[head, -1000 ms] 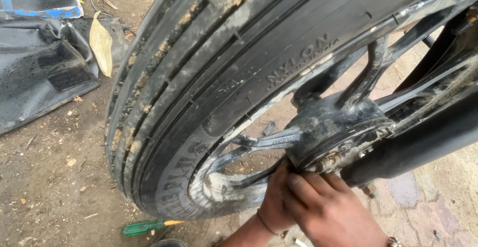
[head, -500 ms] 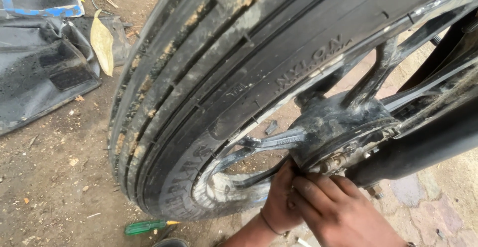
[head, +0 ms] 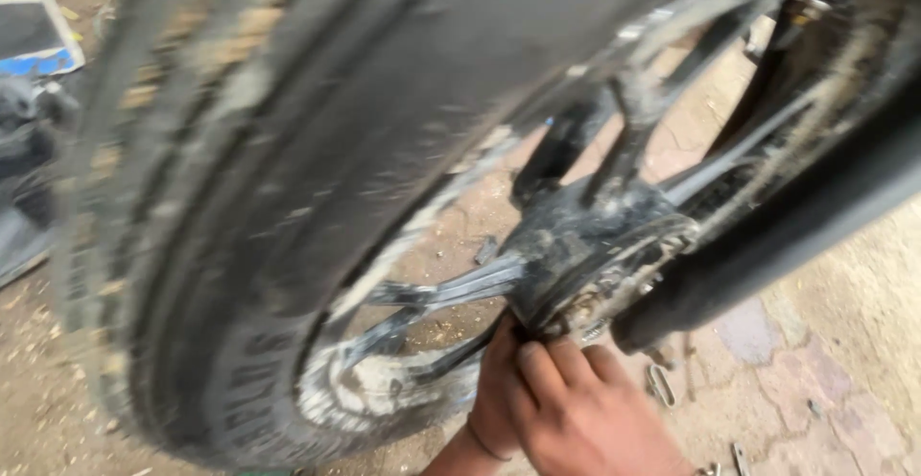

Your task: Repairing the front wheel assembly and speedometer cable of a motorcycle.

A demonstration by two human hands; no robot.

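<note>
Carefully, I'd keep both hands low at the hub (head: 585,265) of the near motorcycle wheel (head: 288,198), right hand (head: 595,418) fingers pressed on its underside, left hand (head: 494,394) tucked behind, its grip hidden, working by feel.

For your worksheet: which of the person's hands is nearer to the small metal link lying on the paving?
Right. The right hand sits at the wheel hub, just left of the metal link; the left hand lies behind it, farther away.
</note>
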